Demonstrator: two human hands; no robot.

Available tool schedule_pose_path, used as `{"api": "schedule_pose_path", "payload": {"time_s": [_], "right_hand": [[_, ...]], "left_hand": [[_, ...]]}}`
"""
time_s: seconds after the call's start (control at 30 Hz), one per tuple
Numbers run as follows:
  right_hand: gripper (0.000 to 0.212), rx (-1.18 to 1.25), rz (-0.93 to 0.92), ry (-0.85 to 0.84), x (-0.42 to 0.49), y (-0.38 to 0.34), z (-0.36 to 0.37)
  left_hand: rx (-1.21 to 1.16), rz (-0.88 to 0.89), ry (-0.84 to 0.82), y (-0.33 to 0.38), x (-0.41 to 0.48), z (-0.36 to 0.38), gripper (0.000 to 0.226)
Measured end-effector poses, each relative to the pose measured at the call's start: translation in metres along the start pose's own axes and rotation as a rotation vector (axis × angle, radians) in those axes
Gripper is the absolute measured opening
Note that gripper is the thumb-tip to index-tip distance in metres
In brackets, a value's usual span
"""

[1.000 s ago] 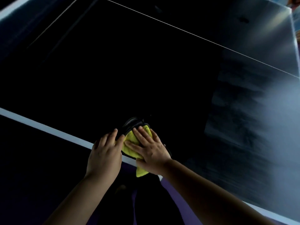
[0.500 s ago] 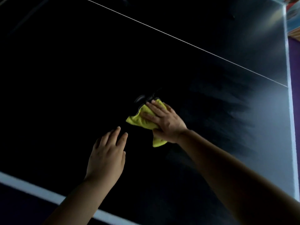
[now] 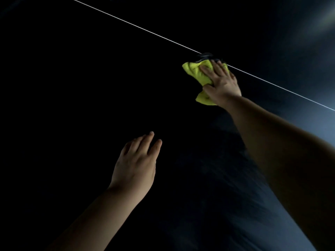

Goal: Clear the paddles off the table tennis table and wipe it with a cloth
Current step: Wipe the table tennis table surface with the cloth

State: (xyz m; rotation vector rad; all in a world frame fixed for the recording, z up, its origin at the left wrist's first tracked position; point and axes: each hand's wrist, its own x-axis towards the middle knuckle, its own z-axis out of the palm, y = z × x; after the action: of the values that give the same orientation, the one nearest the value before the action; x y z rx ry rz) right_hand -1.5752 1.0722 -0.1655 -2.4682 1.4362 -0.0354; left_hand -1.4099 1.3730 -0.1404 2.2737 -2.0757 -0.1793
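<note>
right hand [image 3: 220,82] pressed the yellow cloth [image 3: 194,71] with straight fingers onto the table [image 3: 72,87], right at its thin white line [image 3: 126,22]. left hand [image 3: 136,163], nearer, fingers straight, held nothing. broad dark surface spread leftward and beyond the line.

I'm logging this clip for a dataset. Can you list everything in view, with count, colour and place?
table: one, dark, fills the view
line: one, thin, white, slants across the far part of the table
cloth: one, yellow, on the table at the line
dark object: one, black, just beyond the cloth, on the line; too dim to identify
left hand: one, fingers straight, over the table's middle; contact unclear
right hand: one, flat on the cloth, pressing it
</note>
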Motion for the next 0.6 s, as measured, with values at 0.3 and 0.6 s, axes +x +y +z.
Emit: {"api": "schedule_pose_path", "payload": {"time_s": [0.3, 0.6], "right_hand": [[0.079, 0.022, 0.182, -0.017, -0.096, -0.006, 0.008], [0.082, -0.063, -0.051, -0.084, -0.247, -0.125, 0.053]], "left_hand": [[-0.04, -0.073, 0.048, -0.004, -0.045, -0.006, 0.05], [-0.088, -0.159, 0.116, -0.026, -0.166, -0.025, 0.044]]}}
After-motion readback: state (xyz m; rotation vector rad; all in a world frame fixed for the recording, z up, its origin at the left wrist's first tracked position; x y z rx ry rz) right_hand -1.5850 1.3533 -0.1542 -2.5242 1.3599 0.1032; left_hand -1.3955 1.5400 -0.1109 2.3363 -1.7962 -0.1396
